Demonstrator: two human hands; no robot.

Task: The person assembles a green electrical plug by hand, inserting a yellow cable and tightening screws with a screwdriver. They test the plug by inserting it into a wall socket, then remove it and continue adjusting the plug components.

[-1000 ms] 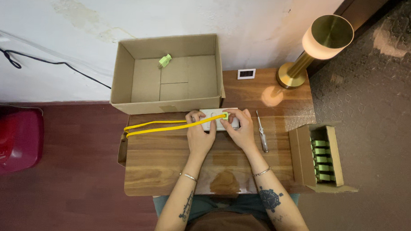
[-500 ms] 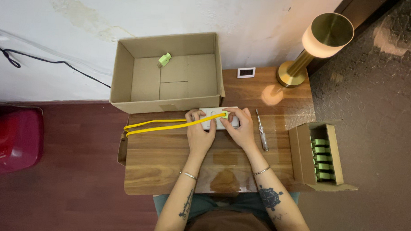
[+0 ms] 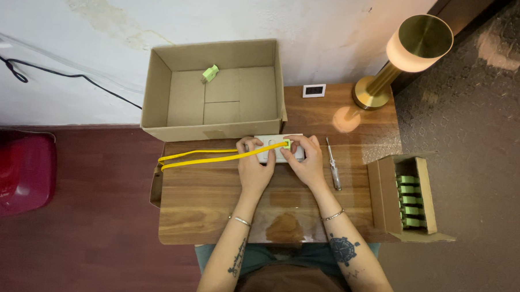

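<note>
Sitting at the back of a wooden table [image 3: 212,202], a large open cardboard box [image 3: 216,92] holds one small green piece [image 3: 209,74]. At the right edge, a smaller open box [image 3: 405,194] holds a row of green pieces. Both hands rest on a white block [image 3: 271,149] just in front of the large box. The left hand [image 3: 253,166] presses it down, fingers together; the right hand [image 3: 305,159] pinches a green plug [image 3: 286,144] on a yellow cable [image 3: 208,155] trailing left. A screwdriver [image 3: 333,171] lies just right.

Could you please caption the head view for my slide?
Both hands press a yellow cable's plug onto a white device beside an open carton.
</note>
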